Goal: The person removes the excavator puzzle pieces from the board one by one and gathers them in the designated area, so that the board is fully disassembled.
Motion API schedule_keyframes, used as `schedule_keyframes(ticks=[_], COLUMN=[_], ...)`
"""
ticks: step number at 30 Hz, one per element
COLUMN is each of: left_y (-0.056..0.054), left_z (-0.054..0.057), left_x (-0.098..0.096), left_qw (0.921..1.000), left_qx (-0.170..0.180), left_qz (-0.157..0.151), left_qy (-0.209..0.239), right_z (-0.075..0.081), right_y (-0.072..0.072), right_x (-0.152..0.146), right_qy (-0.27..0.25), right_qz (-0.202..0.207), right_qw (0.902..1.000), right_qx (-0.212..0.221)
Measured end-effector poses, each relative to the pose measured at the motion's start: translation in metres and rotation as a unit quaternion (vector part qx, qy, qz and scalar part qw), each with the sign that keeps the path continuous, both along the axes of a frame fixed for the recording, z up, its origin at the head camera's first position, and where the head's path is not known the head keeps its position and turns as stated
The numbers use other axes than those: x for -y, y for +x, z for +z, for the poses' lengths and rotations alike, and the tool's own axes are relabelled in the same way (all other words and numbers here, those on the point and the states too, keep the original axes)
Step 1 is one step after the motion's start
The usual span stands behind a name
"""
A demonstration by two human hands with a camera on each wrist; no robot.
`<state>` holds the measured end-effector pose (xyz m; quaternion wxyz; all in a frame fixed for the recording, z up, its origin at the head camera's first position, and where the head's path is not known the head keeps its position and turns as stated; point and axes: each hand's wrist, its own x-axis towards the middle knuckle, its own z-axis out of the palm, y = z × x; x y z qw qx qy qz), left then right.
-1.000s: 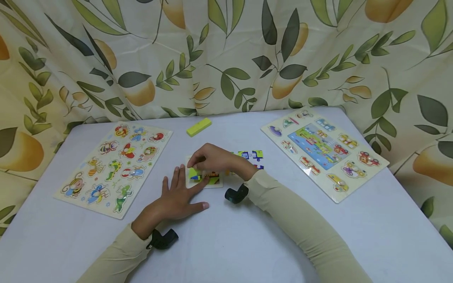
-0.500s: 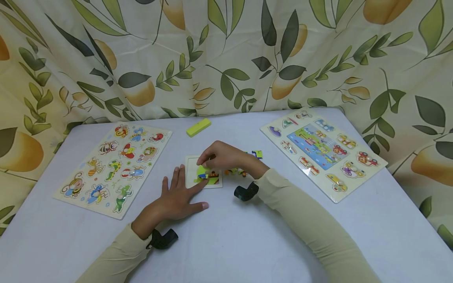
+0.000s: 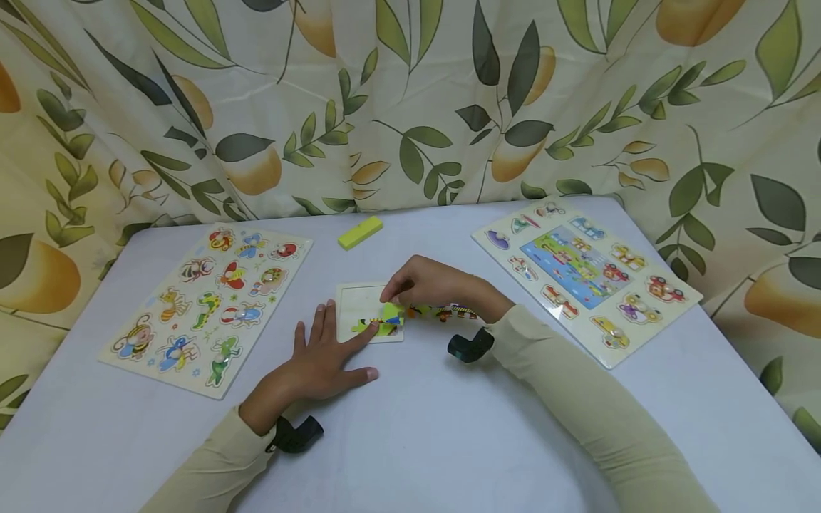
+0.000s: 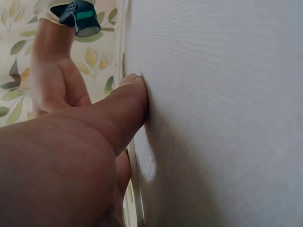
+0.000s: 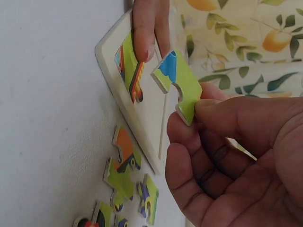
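Observation:
My right hand [image 3: 426, 283] pinches a green jigsaw piece [image 5: 188, 92] with a blue patch between thumb and fingers. The piece is tilted above the right part of a small white puzzle tray [image 3: 349, 303]. A few joined-looking green pieces [image 5: 127, 59] lie in the tray along its near edge. My left hand [image 3: 321, 362] lies spread on the table, its index fingertip resting on those pieces. Its thumb [image 4: 124, 106] touches the white cloth in the left wrist view, where the right hand [image 4: 59, 87] shows behind.
Several loose jigsaw pieces [image 5: 120, 177] lie right of the tray, partly hidden by my right arm in the head view. An insect puzzle board [image 3: 212, 306] lies left, a vehicle puzzle board [image 3: 580, 267] right. A yellow-green block [image 3: 360, 232] sits behind the tray.
My right hand has moved rightward with the jigsaw piece, from over the tray's left side to its right side. My left hand has stayed in place.

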<state>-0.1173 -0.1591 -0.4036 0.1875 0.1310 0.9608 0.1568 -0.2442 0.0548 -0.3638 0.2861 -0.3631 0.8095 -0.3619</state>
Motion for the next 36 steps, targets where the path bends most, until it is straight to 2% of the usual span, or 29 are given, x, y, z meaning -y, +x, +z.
schedule_keyframes(ticks=[10, 17, 29, 36], left_y=[0.000, 0.001, 0.002, 0.002], left_z=[-0.003, -0.003, 0.000, -0.002], left_x=[0.001, 0.000, 0.001, 0.001], left_qw=[1.0000, 0.9999, 0.9999, 0.9998], left_qx=[-0.004, -0.005, 0.000, -0.007], left_qz=[-0.001, -0.002, 0.002, 0.000], left_qy=[0.006, 0.011, 0.012, 0.018], right_z=[0.000, 0.003, 0.000, -0.003], right_y=[0.001, 0.004, 0.009, 0.013], right_x=[-0.015, -0.026, -0.031, -0.028], right_qy=[0.010, 0.009, 0.027, 0.041], right_qz=[0.022, 0.030, 0.021, 0.033], right_qw=[0.9997, 0.9995, 0.9990, 0.9976], right_qx=[0.008, -0.001, 0.028, 0.046])
